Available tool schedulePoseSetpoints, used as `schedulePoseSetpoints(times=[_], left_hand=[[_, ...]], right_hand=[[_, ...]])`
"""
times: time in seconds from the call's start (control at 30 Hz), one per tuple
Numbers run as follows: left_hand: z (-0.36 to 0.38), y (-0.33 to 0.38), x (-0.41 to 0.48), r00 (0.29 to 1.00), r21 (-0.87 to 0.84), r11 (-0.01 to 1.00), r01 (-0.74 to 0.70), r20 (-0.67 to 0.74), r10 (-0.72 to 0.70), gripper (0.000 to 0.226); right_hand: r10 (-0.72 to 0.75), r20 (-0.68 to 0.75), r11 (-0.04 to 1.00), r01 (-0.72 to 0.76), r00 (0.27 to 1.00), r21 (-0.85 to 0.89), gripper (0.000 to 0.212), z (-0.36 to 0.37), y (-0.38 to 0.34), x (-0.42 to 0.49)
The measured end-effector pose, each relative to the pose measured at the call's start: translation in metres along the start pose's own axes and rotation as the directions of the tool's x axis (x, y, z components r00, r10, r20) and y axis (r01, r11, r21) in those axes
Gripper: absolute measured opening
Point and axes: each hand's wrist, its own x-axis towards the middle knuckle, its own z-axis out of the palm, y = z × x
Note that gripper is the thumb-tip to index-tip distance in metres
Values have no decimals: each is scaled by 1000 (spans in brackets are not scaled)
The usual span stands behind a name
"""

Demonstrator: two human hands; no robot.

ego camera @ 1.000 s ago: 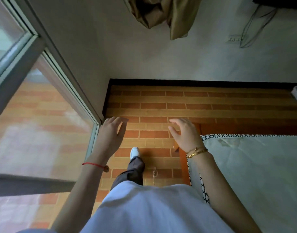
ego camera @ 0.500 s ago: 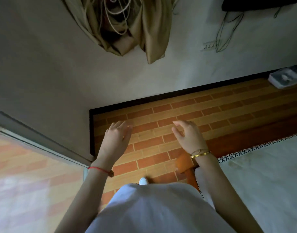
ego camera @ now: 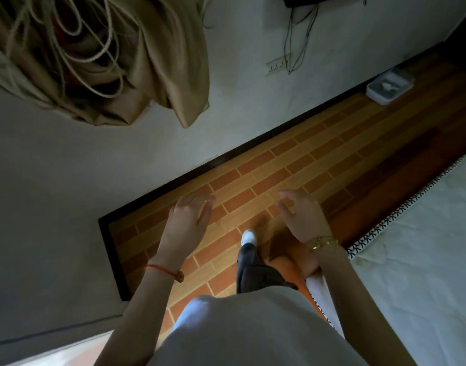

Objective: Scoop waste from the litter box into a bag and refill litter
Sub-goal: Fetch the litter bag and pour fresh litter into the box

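The person stands on a floor with a brick pattern and looks down. Both hands are held out over the floor and hold nothing. The left hand, at about 9 o'clock from the middle of the view, has its fingers loosely spread and apart. It has a red string on the wrist. The right hand, at about 3 o'clock, has its fingers loosely bent, and nothing is between them. It has gold bracelets on the wrist. Between the hands, lower down, a white shoe is on the floor.

A pale tray stands on the floor against the wall at 2 o'clock, well apart from both hands. I cannot tell if it is the litter box. A bed sheet lies at 4 o'clock. A bundled curtain with cords hangs at 11 o'clock.
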Motion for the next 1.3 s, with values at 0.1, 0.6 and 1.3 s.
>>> schedulePoseSetpoints(times=[0.1, 0.6, 1.3], left_hand=[[6, 6, 56, 999, -16, 999, -45, 18, 45, 40], [32, 113, 343, 942, -32, 941, -336, -14, 336, 34], [177, 310, 705, 702, -199, 762, -617, 299, 647, 36]], right_hand=[[24, -21, 1000, -24, 1000, 8, 34, -3, 10, 44], [112, -254, 990, -129, 961, -53, 33, -132, 86, 274], [492, -455, 847, -529, 742, 53, 39, -255, 274, 465]])
